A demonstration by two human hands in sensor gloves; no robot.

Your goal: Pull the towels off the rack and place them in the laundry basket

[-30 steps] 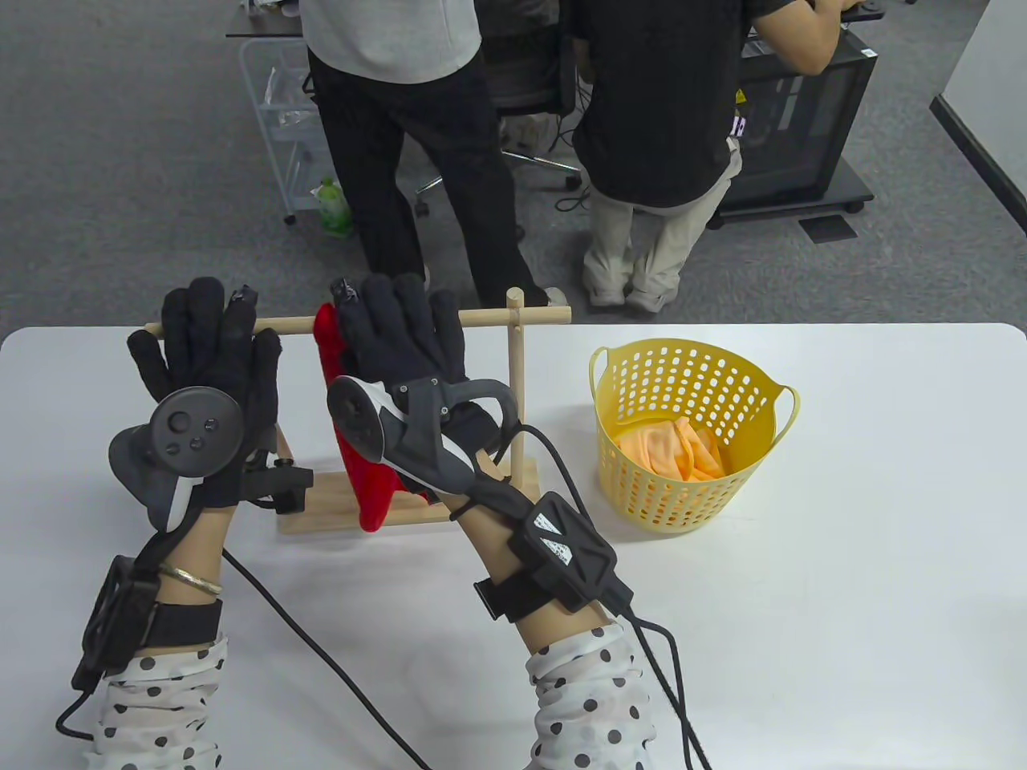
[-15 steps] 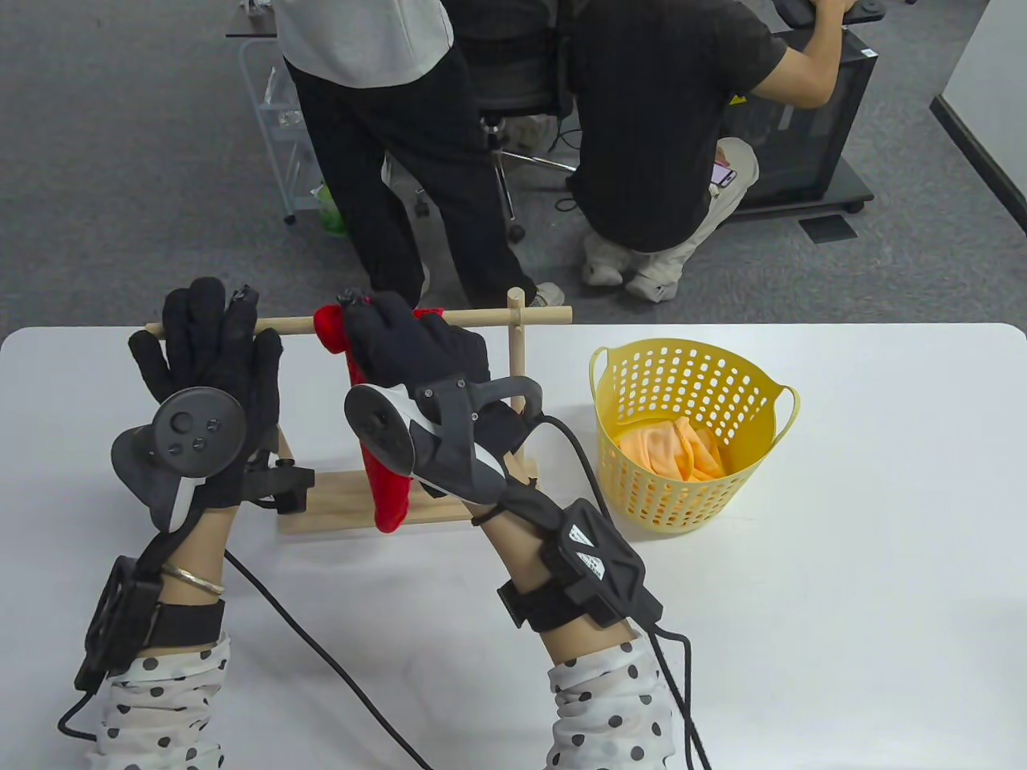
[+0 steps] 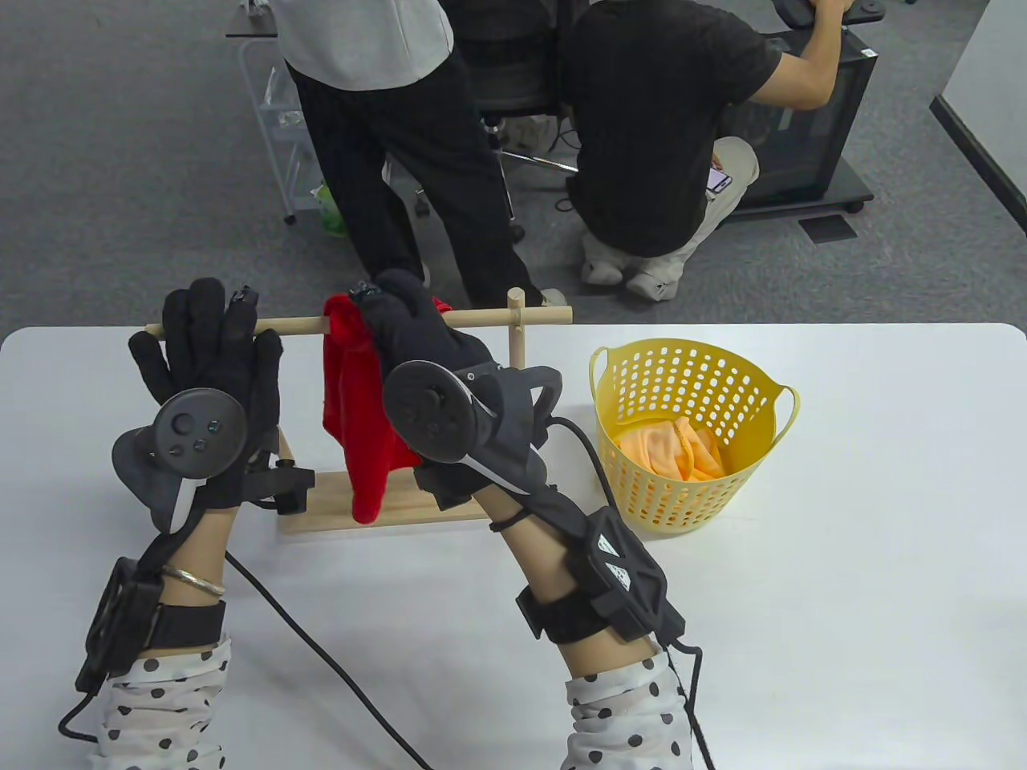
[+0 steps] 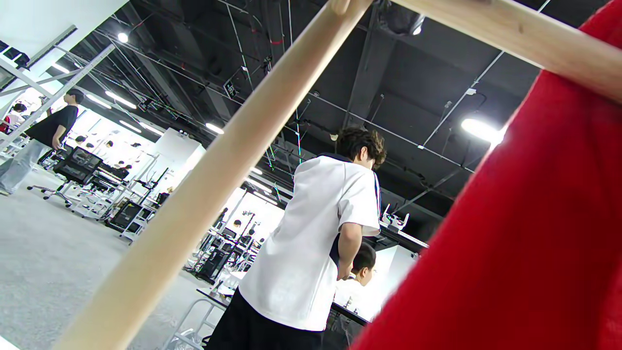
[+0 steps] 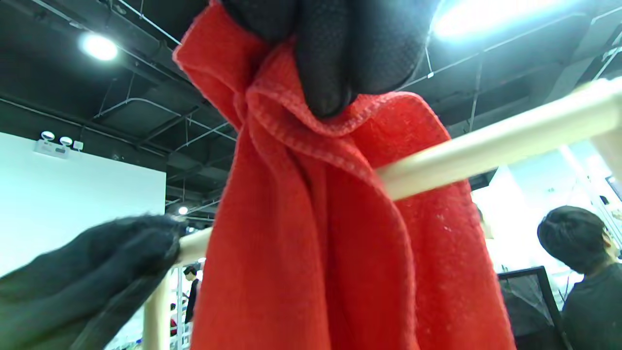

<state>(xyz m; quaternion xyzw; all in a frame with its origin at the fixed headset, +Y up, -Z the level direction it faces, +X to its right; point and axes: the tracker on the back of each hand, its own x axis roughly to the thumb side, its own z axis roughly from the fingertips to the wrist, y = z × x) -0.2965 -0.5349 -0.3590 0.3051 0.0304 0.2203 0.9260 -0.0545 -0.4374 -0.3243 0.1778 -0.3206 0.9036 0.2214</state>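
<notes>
Red towel (image 3: pixel 357 417), bunched in the right hand (image 3: pixel 417 337) atop the rail (image 3: pixel 297 324), could snag and tip the rack while the flat left hand (image 3: pixel 210 353) only rests there.

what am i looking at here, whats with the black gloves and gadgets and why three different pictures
These are a person's two hands in black sensor gloves, each with a tracker strapped on its back. One camera looks down at the white table; the other two sit on the wrists, looking up. On the table stand a wooden towel rack and a yellow laundry basket with an orange towel inside. The right hand pinches a red towel draped over the rack's bar, a grip shown close up in the right wrist view. The left hand rests open on the bar's end.
</notes>
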